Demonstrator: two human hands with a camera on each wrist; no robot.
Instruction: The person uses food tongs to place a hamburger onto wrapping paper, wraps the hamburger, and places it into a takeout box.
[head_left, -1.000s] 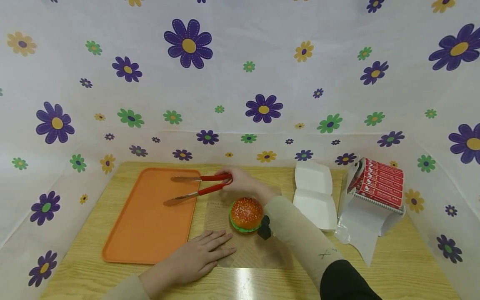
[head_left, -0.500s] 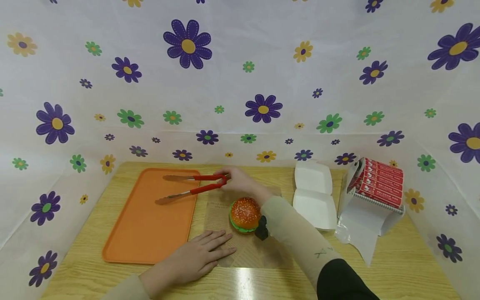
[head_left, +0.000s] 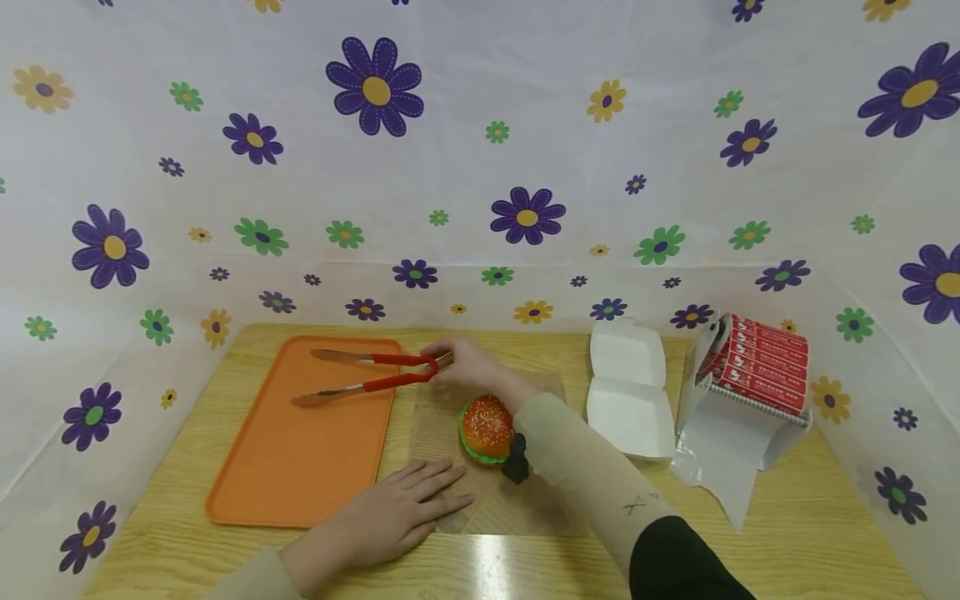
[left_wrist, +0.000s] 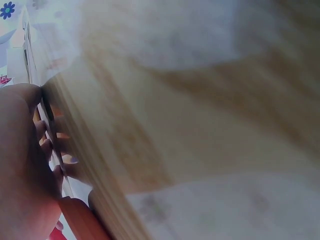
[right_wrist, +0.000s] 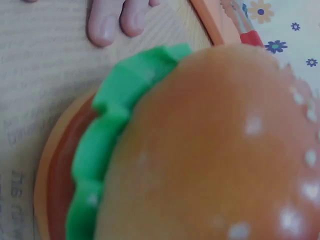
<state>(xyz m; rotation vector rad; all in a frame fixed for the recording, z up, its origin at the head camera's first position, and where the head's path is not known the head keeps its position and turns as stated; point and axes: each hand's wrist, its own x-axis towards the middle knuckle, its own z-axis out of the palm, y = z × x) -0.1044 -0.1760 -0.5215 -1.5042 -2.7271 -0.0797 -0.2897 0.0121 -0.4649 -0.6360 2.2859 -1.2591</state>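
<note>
In the head view my right hand point(head_left: 471, 367) holds the hinge end of red-handled tongs point(head_left: 393, 382). Their arms are spread and point left over the orange tray point(head_left: 300, 467), with nothing between the tips. Flat fingers of my left hand point(head_left: 397, 512) rest on a sheet of printed brown paper point(head_left: 525, 510). On that paper sits a toy hamburger point(head_left: 487, 427) with a sesame bun and green lettuce, just below my right wrist. It fills most of the right wrist view, where left fingertips point(right_wrist: 102, 31) show at the top.
Right of the paper lies an open white clamshell box point(head_left: 630, 408). Farther right stands a stack of red printed packets point(head_left: 768, 367) in a white holder with clear plastic hanging in front. A flowered curtain point(head_left: 465, 167) closes off the back and sides of the wooden table point(head_left: 420, 575).
My right hand has shifted slightly left, carrying the tongs farther over the tray. The left hand, hamburger and paper have stayed in place.
</note>
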